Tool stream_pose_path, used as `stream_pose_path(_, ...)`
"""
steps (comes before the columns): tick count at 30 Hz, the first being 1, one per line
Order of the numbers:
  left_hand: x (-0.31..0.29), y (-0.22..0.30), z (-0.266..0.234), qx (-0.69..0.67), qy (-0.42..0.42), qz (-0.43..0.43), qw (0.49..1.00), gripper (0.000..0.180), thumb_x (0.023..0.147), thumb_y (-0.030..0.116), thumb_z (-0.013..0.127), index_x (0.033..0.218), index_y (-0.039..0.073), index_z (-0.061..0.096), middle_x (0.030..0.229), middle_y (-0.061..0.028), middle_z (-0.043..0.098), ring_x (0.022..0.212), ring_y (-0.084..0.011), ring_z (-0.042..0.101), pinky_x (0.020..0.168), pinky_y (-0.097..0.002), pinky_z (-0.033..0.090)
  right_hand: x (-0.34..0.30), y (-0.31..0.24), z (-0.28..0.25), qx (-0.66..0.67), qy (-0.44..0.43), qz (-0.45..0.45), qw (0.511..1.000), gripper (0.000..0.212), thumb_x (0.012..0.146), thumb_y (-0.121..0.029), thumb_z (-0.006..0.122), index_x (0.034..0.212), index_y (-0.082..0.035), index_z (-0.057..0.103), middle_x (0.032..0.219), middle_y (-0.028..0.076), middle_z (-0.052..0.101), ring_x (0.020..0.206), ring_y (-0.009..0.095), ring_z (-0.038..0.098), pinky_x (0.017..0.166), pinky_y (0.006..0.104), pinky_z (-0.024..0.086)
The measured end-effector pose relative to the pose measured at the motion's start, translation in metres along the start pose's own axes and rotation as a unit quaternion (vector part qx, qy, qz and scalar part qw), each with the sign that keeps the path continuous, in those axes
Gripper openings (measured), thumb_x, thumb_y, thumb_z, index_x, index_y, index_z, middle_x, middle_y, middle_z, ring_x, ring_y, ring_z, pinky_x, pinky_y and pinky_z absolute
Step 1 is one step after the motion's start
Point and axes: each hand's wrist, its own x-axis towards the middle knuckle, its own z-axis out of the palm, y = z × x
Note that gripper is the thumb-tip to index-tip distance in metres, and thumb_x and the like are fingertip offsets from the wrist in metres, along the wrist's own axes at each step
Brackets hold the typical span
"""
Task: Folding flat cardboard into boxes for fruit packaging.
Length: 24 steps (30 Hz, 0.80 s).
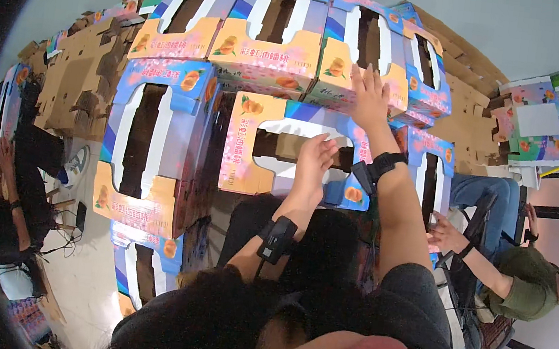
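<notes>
Right in front of me lies a peach-printed fruit carton (253, 142), turned sideways, with a long opening in its top. My left hand (316, 165) is over that opening, fingers slightly curled and apart, nothing in it. Farther off, my right hand (371, 99) reaches across to a second carton (338, 67) in the back row. Its fingers are stretched out over the orange front panel and appear to rest there. Both wrists wear black strapped devices (279, 239).
More cartons of the same kind stand in the back row (255, 51) and in a left stack (144, 209). Flat brown cardboard (73, 82) is piled behind on both sides. A co-worker in a green shirt (522, 281) sits at the right; another person (7, 178) is at the left.
</notes>
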Motion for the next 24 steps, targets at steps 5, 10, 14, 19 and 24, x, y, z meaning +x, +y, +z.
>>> stream_pose_path(5, -0.002, 0.000, 0.007, -0.005, -0.014, -0.032, 0.999, 0.038, 0.089, 0.034, 0.043, 0.117, 0.009, 0.048, 0.110, -0.0042, 0.057, 0.102, -0.0146, 0.053, 0.088, -0.0287, 0.036, 0.020, 0.028, 0.024, -0.049, 0.054, -0.046, 0.996, 0.079, 0.071, -0.013, 0.065, 0.139, -0.014, 0.027, 0.125, 0.014, 0.044, 0.121, 0.029, 0.040, 0.100, 0.0441, 0.034)
stream_pose_path(10, -0.001, -0.003, 0.002, -0.005, -0.028, -0.038, 0.999, 0.039, 0.088, 0.033, 0.045, 0.117, 0.007, 0.048, 0.112, -0.0060, 0.056, 0.105, -0.0165, 0.052, 0.092, -0.0304, 0.034, 0.020, 0.025, 0.002, -0.091, 0.015, -0.080, 0.993, 0.064, 0.071, -0.010, 0.062, 0.131, -0.008, 0.039, 0.100, 0.008, 0.050, 0.103, 0.024, 0.051, 0.095, 0.0374, 0.040)
stream_pose_path(14, 0.004, -0.006, 0.002, 0.004, -0.032, -0.023, 0.999, 0.039, 0.088, 0.033, 0.045, 0.117, 0.007, 0.047, 0.114, -0.0064, 0.055, 0.106, -0.0172, 0.052, 0.093, -0.0308, 0.033, 0.009, 0.036, -0.008, -0.013, 0.039, -0.100, 0.994, 0.065, 0.064, -0.006, 0.067, 0.125, -0.009, 0.043, 0.097, 0.008, 0.050, 0.098, 0.026, 0.052, 0.095, 0.0393, 0.040)
stream_pose_path(19, -0.003, -0.009, 0.011, 0.128, -0.024, 0.072, 0.989, 0.039, 0.086, 0.029, 0.050, 0.116, 0.004, 0.046, 0.109, -0.0083, 0.057, 0.099, -0.0160, 0.055, 0.086, -0.0295, 0.038, -0.001, 0.047, -0.042, 0.047, 0.085, -0.113, 0.989, 0.077, 0.052, -0.004, 0.073, 0.123, -0.007, 0.042, 0.104, 0.011, 0.050, 0.099, 0.031, 0.049, 0.088, 0.0391, 0.042)
stream_pose_path(24, -0.002, -0.006, 0.010, 0.179, 0.049, 0.289, 0.939, 0.041, 0.091, 0.028, 0.047, 0.120, 0.000, 0.037, 0.111, -0.0127, 0.053, 0.098, -0.0180, 0.052, 0.086, -0.0303, 0.039, -0.043, 0.056, -0.107, 0.066, 0.123, -0.111, 0.984, 0.070, 0.056, -0.006, 0.071, 0.121, -0.007, 0.045, 0.100, 0.011, 0.050, 0.096, 0.031, 0.050, 0.089, 0.0407, 0.041)
